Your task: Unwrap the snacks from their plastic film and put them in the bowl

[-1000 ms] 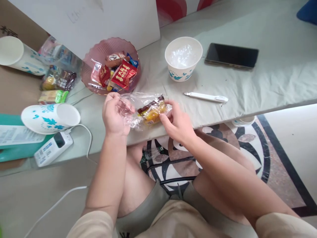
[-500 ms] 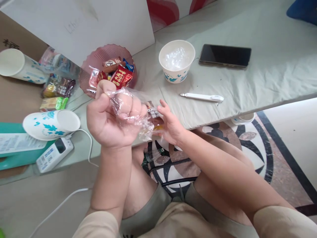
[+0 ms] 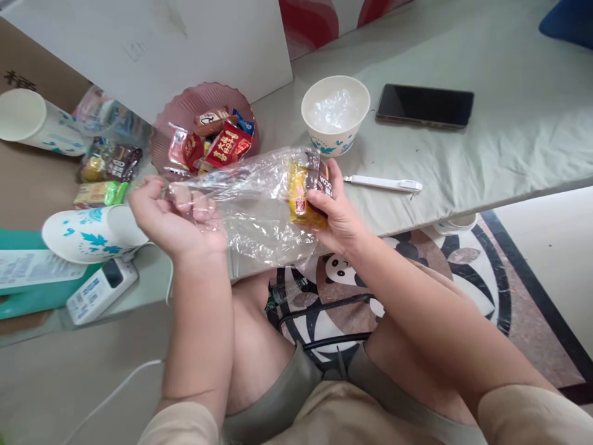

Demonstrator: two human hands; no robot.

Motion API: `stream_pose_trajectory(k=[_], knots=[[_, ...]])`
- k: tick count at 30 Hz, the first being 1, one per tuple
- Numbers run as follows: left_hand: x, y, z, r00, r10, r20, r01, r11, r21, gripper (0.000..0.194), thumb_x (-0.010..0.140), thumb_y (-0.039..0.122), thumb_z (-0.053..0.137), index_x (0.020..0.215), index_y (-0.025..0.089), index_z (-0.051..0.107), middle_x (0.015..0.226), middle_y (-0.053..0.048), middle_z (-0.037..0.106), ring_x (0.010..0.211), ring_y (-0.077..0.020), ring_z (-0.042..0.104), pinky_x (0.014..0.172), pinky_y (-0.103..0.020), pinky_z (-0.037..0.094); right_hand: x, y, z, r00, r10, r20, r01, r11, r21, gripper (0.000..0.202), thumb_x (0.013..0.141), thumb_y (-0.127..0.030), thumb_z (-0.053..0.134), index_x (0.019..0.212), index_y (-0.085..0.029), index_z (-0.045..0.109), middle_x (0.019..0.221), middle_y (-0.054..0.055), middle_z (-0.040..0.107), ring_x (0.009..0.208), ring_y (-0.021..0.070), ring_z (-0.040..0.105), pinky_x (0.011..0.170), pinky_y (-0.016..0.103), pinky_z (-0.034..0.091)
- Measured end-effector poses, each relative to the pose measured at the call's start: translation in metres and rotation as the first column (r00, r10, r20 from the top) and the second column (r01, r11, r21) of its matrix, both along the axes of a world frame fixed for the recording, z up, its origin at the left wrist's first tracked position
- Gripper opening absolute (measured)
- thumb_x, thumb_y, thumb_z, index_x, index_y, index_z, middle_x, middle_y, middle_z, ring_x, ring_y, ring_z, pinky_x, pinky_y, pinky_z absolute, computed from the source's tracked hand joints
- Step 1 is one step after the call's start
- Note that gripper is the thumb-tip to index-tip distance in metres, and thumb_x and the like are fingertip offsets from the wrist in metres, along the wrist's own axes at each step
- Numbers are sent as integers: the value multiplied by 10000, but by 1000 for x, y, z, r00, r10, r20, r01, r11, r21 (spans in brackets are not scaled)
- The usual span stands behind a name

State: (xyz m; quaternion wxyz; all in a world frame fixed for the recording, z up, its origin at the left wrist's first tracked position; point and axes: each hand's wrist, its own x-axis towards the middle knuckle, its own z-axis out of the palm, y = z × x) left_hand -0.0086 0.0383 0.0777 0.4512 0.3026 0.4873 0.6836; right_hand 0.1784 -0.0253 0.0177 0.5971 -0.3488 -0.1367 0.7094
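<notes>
A clear plastic bag [image 3: 254,213] is stretched between my two hands above the bench edge. My left hand [image 3: 178,213] has its fingers curled round the bag's left end. At the bag's other end, my right hand [image 3: 338,213] grips a yellow and brown snack packet [image 3: 306,191], thumb on its front. Plastic film lies over part of the packet. Behind the bag, a pink scalloped bowl [image 3: 178,114] holds several wrapped snacks, among them a red packet [image 3: 228,145]. A paper bowl [image 3: 359,108] with crumpled clear plastic inside stands beyond my right hand.
On the right lie a black phone [image 3: 425,106] and a white pen-like tool [image 3: 386,183]. Two paper cups [image 3: 88,235], a white device [image 3: 99,293] with a cable, and more snack packets [image 3: 99,193] are at the left. A white box [image 3: 222,43] stands behind.
My left hand has moved left and down, drawing the bag out wide. My right hand has moved slightly right and up, and the packet in it shows more fully.
</notes>
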Motion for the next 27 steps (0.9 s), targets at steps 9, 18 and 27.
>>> stream_pose_trajectory(k=[9, 18, 27], knots=[[-19, -18, -31, 501, 105, -859, 371, 871, 323, 389, 699, 334, 808, 1037, 207, 662, 1127, -86, 689, 1123, -255, 638, 1017, -435, 505, 6, 10, -24, 891, -3, 454, -123, 961, 248, 1318, 566, -544, 942, 1616, -443, 151, 1584, 57, 458, 1319, 288, 599, 1019, 462, 587], [-14, -29, -42, 612, -308, -729, 385, 921, -67, 202, 908, 389, 634, 821, 220, 701, 936, -66, 777, 766, -171, 709, 433, -236, 376, -2, 4, -24, 928, 110, 357, -179, 970, 167, 1316, 608, -566, 919, 1627, -427, 97, 1540, 70, 511, 1223, 254, 664, 997, 443, 595], [-26, -13, -21, 950, -311, 20, 310, 938, -157, 362, 727, 554, 739, 824, 270, 536, 707, 32, 713, 435, -97, 525, 376, -263, 41, -2, 6, -21, 976, 155, 151, -153, 988, -29, 1158, 630, -455, 861, 1563, -506, 178, 1531, 40, 511, 1016, 221, 712, 727, 384, 629]])
